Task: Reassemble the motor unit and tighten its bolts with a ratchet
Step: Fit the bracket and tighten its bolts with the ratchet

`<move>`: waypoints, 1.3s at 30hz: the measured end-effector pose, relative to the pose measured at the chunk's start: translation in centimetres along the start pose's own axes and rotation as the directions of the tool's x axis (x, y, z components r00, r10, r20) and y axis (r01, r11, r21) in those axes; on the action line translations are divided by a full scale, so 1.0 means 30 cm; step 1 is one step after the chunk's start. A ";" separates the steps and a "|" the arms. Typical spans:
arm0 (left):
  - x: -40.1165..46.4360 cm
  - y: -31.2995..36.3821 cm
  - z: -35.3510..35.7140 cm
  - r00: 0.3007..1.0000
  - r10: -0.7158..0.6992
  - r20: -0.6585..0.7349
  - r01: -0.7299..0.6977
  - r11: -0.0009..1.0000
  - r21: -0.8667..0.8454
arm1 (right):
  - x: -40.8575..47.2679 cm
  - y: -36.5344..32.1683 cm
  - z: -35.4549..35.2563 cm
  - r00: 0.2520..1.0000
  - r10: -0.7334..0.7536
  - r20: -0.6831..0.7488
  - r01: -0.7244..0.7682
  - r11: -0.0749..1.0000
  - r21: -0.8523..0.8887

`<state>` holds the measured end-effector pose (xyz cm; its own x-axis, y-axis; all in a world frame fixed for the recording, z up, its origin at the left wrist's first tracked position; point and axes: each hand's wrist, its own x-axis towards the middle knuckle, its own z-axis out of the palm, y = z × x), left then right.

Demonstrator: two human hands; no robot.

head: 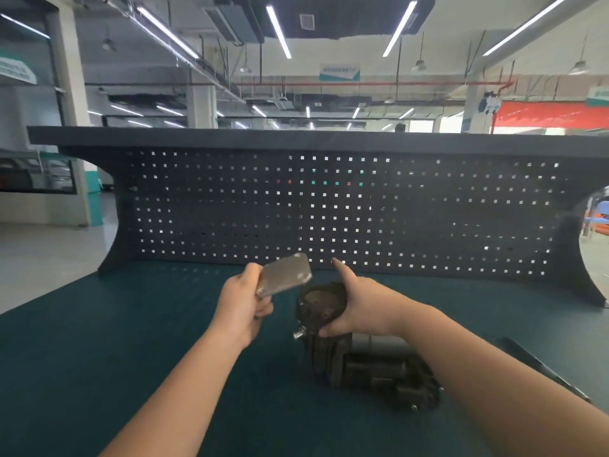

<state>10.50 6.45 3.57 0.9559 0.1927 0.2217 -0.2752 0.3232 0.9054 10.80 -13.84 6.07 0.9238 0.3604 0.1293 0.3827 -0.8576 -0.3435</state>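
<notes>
Near edge: two bare forearms reaching in over the dark green bench top (131,341).

Motor unit (359,361) lying on the bench just right of centre, dark casing, long body toward the near right, round open end (324,300) turned up and away. Small bright stub (298,334) sticking out on its left side.

Right hand (356,308) gripping the round end of the motor unit: thumb curled under at the near side, palm against the right of the rim, index finger pointing up and free (other fingers hidden behind the casing).

Left hand (245,305) held above the bench, left of the unit, fingers curled round one end of a flat grey metal plate (285,273). Plate tilted, rounded corners, far end up and to the right, apart from the unit's open end; surface blurred.

Far right on the bench: long thin dark tool (543,369), handle toward the near right (type not readable, partly behind the right forearm).

Behind: dark pegboard back panel (329,209) with square holes, a shelf (296,136) along its top. Beyond, workshop hall with ceiling strip lights (278,31).
</notes>
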 end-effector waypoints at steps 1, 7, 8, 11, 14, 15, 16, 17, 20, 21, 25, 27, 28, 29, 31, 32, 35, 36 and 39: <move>-0.015 0.001 0.023 0.999 -0.020 0.027 0.018 0.997 0.076 | -0.017 0.009 0.003 0.999 -0.008 -0.037 0.006 0.997 -0.071; -0.069 -0.022 0.104 0.989 0.123 0.079 -0.144 0.728 0.670 | -0.101 0.048 0.027 0.996 0.056 -0.065 -0.072 0.957 -0.281; -0.083 -0.024 0.104 0.977 0.192 0.089 -0.194 0.644 0.740 | -0.106 0.047 0.029 0.996 0.035 -0.077 -0.056 0.952 -0.300; -0.123 -0.027 0.098 0.957 0.266 0.115 -0.249 0.549 0.798 | -0.115 0.033 0.021 0.997 -0.011 -0.079 -0.012 0.960 -0.281; -0.153 -0.016 0.092 0.970 0.225 0.095 -0.216 0.604 0.767 | -0.121 0.029 0.004 0.998 -0.035 -0.046 0.023 0.969 -0.244; -0.165 -0.014 0.089 0.971 0.218 0.103 -0.218 0.616 0.757 | -0.128 0.027 0.001 0.998 -0.045 -0.035 0.036 0.971 -0.236; -0.180 -0.009 0.085 0.970 0.213 0.116 -0.226 0.623 0.749 | -0.138 0.026 -0.002 0.998 -0.054 -0.025 0.047 0.974 -0.223; -0.197 -0.004 0.080 0.969 0.207 0.131 -0.235 0.630 0.740 | -0.149 0.025 -0.004 0.998 -0.059 -0.013 0.055 0.976 -0.209; -0.247 0.014 0.071 0.975 0.160 0.157 -0.224 0.660 0.717 | -0.199 0.018 -0.015 0.998 -0.065 0.022 0.068 0.982 -0.174; -0.265 0.017 0.069 0.979 0.134 0.156 -0.206 0.679 0.705 | -0.222 0.013 -0.018 0.997 -0.071 0.033 0.076 0.982 -0.175; -0.336 0.010 0.066 0.990 0.099 0.105 -0.144 0.718 0.681 | -0.310 0.011 -0.016 0.995 -0.097 0.022 0.099 0.974 -0.205; -0.354 0.007 0.067 0.989 0.134 0.064 -0.139 0.686 0.714 | -0.333 0.010 -0.008 0.995 -0.101 -0.010 0.095 0.962 -0.255; -0.354 0.008 0.067 0.988 0.141 0.061 -0.141 0.675 0.725 | -0.336 0.013 -0.007 0.995 -0.094 -0.012 0.088 0.960 -0.264; -0.347 0.007 0.065 0.989 0.134 0.066 -0.140 0.670 0.729 | -0.336 0.016 -0.007 0.996 -0.084 0.004 0.082 0.965 -0.248; -0.331 0.012 0.066 0.992 0.098 0.081 -0.126 0.668 0.734 | -0.335 0.019 -0.018 0.995 -0.074 0.060 0.081 0.989 -0.126; -0.326 0.017 0.070 0.993 0.086 0.076 -0.114 0.659 0.744 | -0.336 0.018 -0.028 0.992 -0.092 0.081 0.095 0.995 -0.026; -0.331 0.029 0.086 0.992 0.112 0.050 -0.109 0.619 0.778 | -0.342 0.024 -0.052 0.983 -0.182 0.040 0.162 0.942 0.294; -0.334 0.027 0.091 0.992 0.110 0.057 -0.114 0.635 0.764 | -0.345 0.024 -0.052 0.978 -0.208 -0.015 0.199 0.910 0.363; -0.338 0.011 0.090 0.993 0.093 0.069 -0.116 0.752 0.649 | -0.350 -0.007 -0.021 0.943 -0.275 -0.188 0.331 0.837 0.436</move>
<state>0.99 2.09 2.60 0.9310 0.1574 0.3294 -0.2507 -0.3802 0.8903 1.03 -17.67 5.39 0.7684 0.5067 0.3910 0.6202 -0.4384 -0.6505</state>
